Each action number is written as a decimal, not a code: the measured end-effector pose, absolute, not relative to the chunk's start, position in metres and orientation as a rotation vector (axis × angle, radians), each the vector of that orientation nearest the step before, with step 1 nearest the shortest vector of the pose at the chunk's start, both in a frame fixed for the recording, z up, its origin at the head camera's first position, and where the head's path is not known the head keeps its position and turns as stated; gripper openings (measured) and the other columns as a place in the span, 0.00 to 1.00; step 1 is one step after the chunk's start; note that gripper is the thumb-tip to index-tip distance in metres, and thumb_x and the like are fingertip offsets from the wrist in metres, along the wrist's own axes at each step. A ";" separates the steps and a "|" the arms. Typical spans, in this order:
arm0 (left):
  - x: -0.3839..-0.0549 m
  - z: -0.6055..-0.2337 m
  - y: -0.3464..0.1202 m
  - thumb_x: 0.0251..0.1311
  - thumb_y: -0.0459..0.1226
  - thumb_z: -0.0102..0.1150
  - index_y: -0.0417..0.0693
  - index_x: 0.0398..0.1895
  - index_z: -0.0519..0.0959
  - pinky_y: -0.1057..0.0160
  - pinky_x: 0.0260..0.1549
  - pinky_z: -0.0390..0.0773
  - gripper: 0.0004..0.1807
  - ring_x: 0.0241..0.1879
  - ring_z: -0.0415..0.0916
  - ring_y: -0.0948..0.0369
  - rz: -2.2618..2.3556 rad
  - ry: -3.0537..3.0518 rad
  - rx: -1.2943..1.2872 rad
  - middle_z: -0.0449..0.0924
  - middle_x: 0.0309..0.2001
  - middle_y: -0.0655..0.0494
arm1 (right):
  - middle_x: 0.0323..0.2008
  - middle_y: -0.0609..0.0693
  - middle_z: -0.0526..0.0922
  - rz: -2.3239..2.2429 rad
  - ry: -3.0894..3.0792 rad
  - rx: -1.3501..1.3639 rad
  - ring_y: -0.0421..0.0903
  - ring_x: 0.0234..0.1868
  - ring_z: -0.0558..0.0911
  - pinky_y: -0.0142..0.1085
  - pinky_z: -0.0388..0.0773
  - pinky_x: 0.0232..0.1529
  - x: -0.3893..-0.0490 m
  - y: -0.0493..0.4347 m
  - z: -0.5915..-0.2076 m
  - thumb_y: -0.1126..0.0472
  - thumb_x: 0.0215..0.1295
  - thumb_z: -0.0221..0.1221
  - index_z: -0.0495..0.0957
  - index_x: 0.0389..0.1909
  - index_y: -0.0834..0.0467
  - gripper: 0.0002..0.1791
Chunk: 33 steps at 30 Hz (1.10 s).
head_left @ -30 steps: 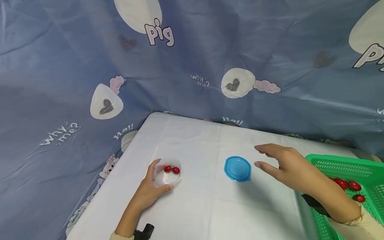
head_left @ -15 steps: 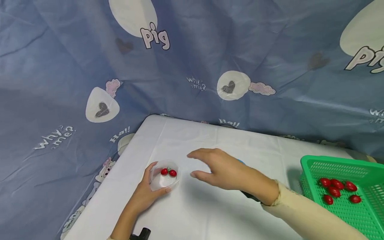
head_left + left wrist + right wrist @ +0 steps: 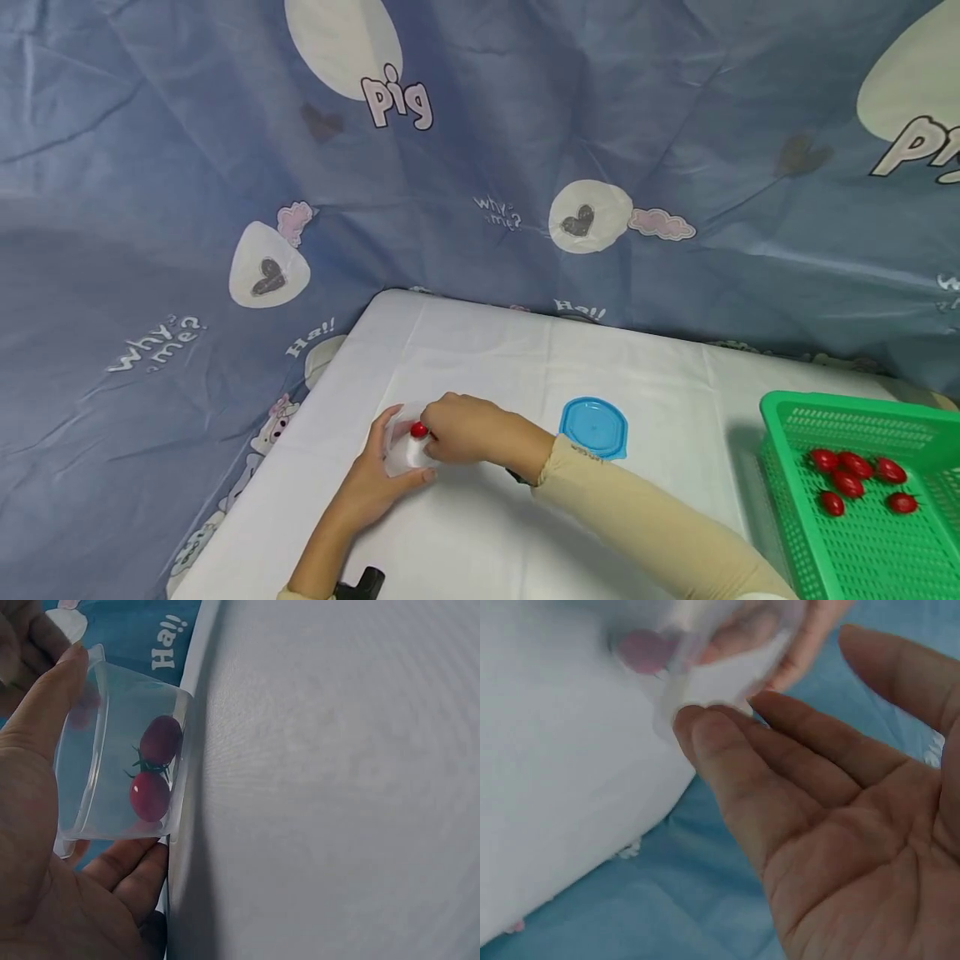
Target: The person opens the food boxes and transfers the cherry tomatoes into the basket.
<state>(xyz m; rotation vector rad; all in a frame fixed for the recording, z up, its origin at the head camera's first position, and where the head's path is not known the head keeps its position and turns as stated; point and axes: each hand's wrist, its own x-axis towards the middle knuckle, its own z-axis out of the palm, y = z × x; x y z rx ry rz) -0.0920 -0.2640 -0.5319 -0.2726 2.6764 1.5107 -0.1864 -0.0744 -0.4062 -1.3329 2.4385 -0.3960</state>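
Note:
My left hand [image 3: 367,483] holds a small clear plastic container [image 3: 124,765] on the white table, fingers and thumb around its sides. Two red cherry tomatoes with green stems lie at its bottom, as the left wrist view shows; in the head view one tomato [image 3: 418,429] shows and the other is hidden behind my right hand [image 3: 472,429]. That hand is at the container's mouth, fingertips over the rim. In the right wrist view its fingers [image 3: 727,750] reach toward the container, thumb held apart, and nothing shows between them.
A blue lid [image 3: 596,427] lies on the white table [image 3: 480,358] behind my right forearm. At the right stands a green basket [image 3: 832,567] with several cherry tomatoes [image 3: 847,483]. A blue printed cloth [image 3: 450,167] hangs behind and along the left.
My right hand has moved left from beside the basket, across the lid, to the container's mouth. My left hand has kept its hold on the container.

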 end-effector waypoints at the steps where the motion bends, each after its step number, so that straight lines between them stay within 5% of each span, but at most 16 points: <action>1: -0.091 -0.532 -0.265 0.50 0.57 0.81 0.69 0.83 0.48 0.39 0.62 0.70 0.63 0.70 0.69 0.44 1.508 2.679 -0.275 0.65 0.77 0.53 | 0.19 0.42 0.74 -0.362 2.463 -1.314 0.38 0.20 0.69 0.29 0.67 0.20 -0.184 -0.080 -0.408 0.64 0.67 0.66 0.82 0.31 0.55 0.04; 3: -0.091 -0.532 -0.265 0.50 0.57 0.81 0.69 0.83 0.48 0.38 0.61 0.71 0.63 0.67 0.72 0.44 1.505 2.688 -0.270 0.65 0.77 0.52 | 0.24 0.43 0.80 -0.298 2.503 -1.313 0.38 0.22 0.73 0.30 0.71 0.22 -0.182 -0.089 -0.412 0.64 0.66 0.68 0.86 0.36 0.55 0.01; 9: -0.090 -0.535 -0.265 0.52 0.55 0.80 0.69 0.84 0.48 0.35 0.62 0.69 0.62 0.66 0.73 0.43 1.516 2.699 -0.260 0.67 0.76 0.49 | 0.41 0.47 0.88 -0.094 2.563 -1.306 0.41 0.33 0.82 0.35 0.82 0.32 -0.176 -0.110 -0.427 0.60 0.57 0.78 0.88 0.55 0.46 0.23; 22: -0.090 -0.531 -0.266 0.52 0.51 0.81 0.69 0.83 0.49 0.39 0.56 0.75 0.61 0.59 0.78 0.45 1.479 2.734 -0.274 0.72 0.71 0.43 | 0.44 0.46 0.89 0.069 2.657 -1.366 0.46 0.42 0.88 0.37 0.87 0.40 -0.173 -0.127 -0.458 0.54 0.46 0.84 0.86 0.55 0.46 0.31; 26: -0.089 -0.533 -0.266 0.53 0.54 0.81 0.68 0.84 0.47 0.33 0.66 0.65 0.62 0.71 0.66 0.39 1.516 2.706 -0.238 0.63 0.78 0.43 | 0.44 0.46 0.89 -0.020 2.657 -1.337 0.47 0.43 0.88 0.38 0.87 0.41 -0.179 -0.128 -0.464 0.57 0.39 0.86 0.88 0.54 0.42 0.35; 29: -0.089 -0.533 -0.266 0.53 0.54 0.80 0.67 0.84 0.47 0.30 0.70 0.56 0.62 0.78 0.54 0.38 1.543 2.696 -0.218 0.57 0.80 0.43 | 0.42 0.45 0.89 -0.103 2.613 -1.336 0.45 0.41 0.86 0.38 0.86 0.40 -0.183 -0.126 -0.470 0.59 0.47 0.82 0.88 0.54 0.42 0.29; 33: -0.089 -0.532 -0.266 0.54 0.52 0.81 0.69 0.84 0.47 0.31 0.68 0.60 0.61 0.76 0.60 0.40 1.550 2.697 -0.214 0.62 0.78 0.44 | 0.30 0.43 0.84 -0.228 2.503 -1.347 0.40 0.29 0.78 0.34 0.78 0.31 -0.189 -0.123 -0.474 0.59 0.67 0.69 0.87 0.39 0.48 0.03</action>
